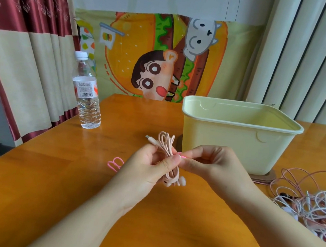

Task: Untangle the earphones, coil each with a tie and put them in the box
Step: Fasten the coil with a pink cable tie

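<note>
1. Coiled pink earphone: held above the surface, between both sets of fingers. Its loops stand up past the fingertips, its plug juts out to their left, and its earbuds hang just below them.
2. Left hand: fingers curled round the middle of the coil and gripping it.
3. Right hand: thumb and forefinger pressed together, pinching a pink tie right against the coil. The other fingers are loosely bent behind.
4. Spare pink ties: lying on the surface just left of the left fingers, partly hidden by that hand.
5. Pale yellow plastic box: upright and lidless, just beyond and to the right of the right fingers, resting on a flat brown base. Only its upper inner walls show. Its floor is out of sight, so its contents cannot be told.
6. Tangle of pink and white earphones: loose on the surface, well to the right of the right fingers, beside the box and outside it.
7. Clear water bottle: white cap, upright, beyond and left of the left fingers, near the surface's edge.
8. Cartoon burger cloth: hanging behind the surface, straight beyond the fingers.
9. Red and beige curtain: far left.
</note>
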Available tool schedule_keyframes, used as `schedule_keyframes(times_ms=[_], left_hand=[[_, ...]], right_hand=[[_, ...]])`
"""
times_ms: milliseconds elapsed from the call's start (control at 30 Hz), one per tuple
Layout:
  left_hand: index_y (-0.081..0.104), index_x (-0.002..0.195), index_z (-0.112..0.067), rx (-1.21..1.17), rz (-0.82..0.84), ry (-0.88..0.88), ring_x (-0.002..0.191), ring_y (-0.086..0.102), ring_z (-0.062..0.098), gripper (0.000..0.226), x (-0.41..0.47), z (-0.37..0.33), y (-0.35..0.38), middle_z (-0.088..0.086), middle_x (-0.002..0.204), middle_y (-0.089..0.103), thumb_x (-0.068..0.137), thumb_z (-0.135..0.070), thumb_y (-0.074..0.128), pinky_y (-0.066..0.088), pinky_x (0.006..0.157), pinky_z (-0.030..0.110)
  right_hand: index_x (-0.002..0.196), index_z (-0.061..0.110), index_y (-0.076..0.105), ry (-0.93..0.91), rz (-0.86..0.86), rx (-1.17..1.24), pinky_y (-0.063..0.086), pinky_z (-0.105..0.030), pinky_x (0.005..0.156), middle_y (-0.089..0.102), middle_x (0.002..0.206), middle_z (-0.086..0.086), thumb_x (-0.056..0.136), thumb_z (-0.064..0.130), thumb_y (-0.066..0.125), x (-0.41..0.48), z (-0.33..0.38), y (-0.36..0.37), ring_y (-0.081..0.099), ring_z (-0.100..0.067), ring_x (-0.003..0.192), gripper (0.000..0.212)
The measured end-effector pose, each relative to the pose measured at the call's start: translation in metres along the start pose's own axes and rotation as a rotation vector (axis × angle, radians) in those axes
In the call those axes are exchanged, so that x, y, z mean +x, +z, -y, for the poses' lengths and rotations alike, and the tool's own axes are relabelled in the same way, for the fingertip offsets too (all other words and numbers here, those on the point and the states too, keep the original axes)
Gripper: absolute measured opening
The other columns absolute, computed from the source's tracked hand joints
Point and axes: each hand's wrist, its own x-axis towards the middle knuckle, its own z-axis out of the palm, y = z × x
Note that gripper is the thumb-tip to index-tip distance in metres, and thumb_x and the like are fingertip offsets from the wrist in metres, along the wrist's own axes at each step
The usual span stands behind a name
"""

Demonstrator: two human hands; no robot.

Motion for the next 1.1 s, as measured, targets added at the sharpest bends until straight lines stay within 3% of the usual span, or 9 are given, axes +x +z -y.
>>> schedule_keyframes(times_ms=[133,233,367,500,633,733,800,900,1100], left_hand=[[0.058,0.105,-0.016,0.112,0.006,-0.003,0.066,0.065,0.018,0.037,-0.002,-0.003,-0.003,-0.001,0.073,0.07,0.073,-0.035,0.063,0.048,0.065,0.031],[0.059,0.107,-0.022,0.138,0.02,-0.007,0.075,0.066,0.005,0.036,-0.001,-0.003,-0.005,-0.01,0.076,0.07,0.074,-0.037,0.061,0.049,0.07,0.023],[0.06,0.093,-0.021,-0.031,0.022,-0.033,0.067,0.047,0.008,0.019,-0.003,-0.005,-0.002,-0.008,0.064,0.052,0.079,-0.033,0.058,0.041,0.073,0.027],[0.065,0.091,-0.022,-0.135,-0.064,-0.046,0.062,0.046,0.007,0.018,-0.001,-0.008,-0.006,-0.009,0.06,0.051,0.077,-0.032,0.059,0.039,0.071,0.028],[0.066,0.082,-0.022,-0.021,-0.068,0.006,0.078,0.053,0.022,0.018,-0.002,-0.004,-0.008,-0.002,0.067,0.056,0.083,-0.037,0.056,0.043,0.084,0.036],[0.063,0.109,-0.022,0.107,-0.05,-0.003,0.087,0.066,0.009,0.024,-0.001,0.002,-0.005,-0.008,0.084,0.07,0.092,-0.034,0.05,0.049,0.09,0.033],[0.062,0.114,-0.023,0.143,-0.072,-0.002,0.095,0.066,0.007,0.031,-0.001,0.004,-0.003,-0.008,0.095,0.072,0.089,-0.039,0.053,0.049,0.097,0.039],[0.064,0.111,-0.024,0.149,-0.119,0.017,0.101,0.066,0.012,0.032,-0.001,0.002,-0.002,-0.004,0.102,0.072,0.084,-0.039,0.057,0.048,0.098,0.042],[0.067,0.109,-0.023,0.056,-0.164,0.001,0.103,0.066,0.015,0.039,0.0,-0.002,-0.006,-0.003,0.102,0.073,0.073,-0.038,0.061,0.049,0.098,0.044]], right_hand=[[0.077,0.013,0.074,0.029,0.005,-0.007,0.053,-0.016,0.07,0.075,0.076,0.0,0.077,0.019,0.072,0.0,0.0,-0.001,0.071,-0.012,0.077,0.006],[0.076,0.015,0.075,0.017,0.01,-0.009,0.055,-0.028,0.078,0.075,0.077,-0.002,0.073,0.028,0.073,0.001,0.0,-0.001,0.071,-0.02,0.082,0.014],[0.074,0.015,0.076,0.03,-0.012,0.08,0.054,-0.031,0.083,0.075,0.08,-0.003,0.072,0.025,0.074,0.002,-0.001,-0.001,0.071,-0.016,0.084,0.01],[0.071,0.02,0.077,0.029,-0.072,0.15,0.049,-0.05,0.093,0.072,0.085,-0.018,0.062,0.033,0.074,0.005,0.0,0.002,0.066,-0.03,0.084,0.016],[0.072,0.017,0.076,-0.002,-0.031,0.123,0.054,-0.039,0.088,0.075,0.08,-0.007,0.067,0.029,0.074,0.005,0.0,0.005,0.07,-0.02,0.082,0.014],[0.076,0.013,0.075,-0.025,-0.003,0.089,0.056,-0.032,0.085,0.075,0.079,-0.007,0.078,0.015,0.072,0.004,-0.003,0.004,0.072,-0.019,0.081,0.004],[0.075,0.015,0.074,-0.034,-0.02,0.072,0.057,-0.031,0.082,0.075,0.078,-0.006,0.079,0.012,0.072,0.004,-0.005,0.003,0.072,-0.019,0.079,0.006],[0.078,0.016,0.074,-0.049,0.003,0.04,0.057,-0.027,0.079,0.075,0.079,-0.003,0.077,0.016,0.072,0.004,-0.004,0.002,0.072,-0.017,0.078,0.001],[0.096,0.017,0.075,-0.061,0.088,-0.026,0.055,-0.025,0.085,0.075,0.09,0.004,0.082,0.024,0.066,0.005,-0.001,-0.001,0.07,-0.011,0.088,0.018]])
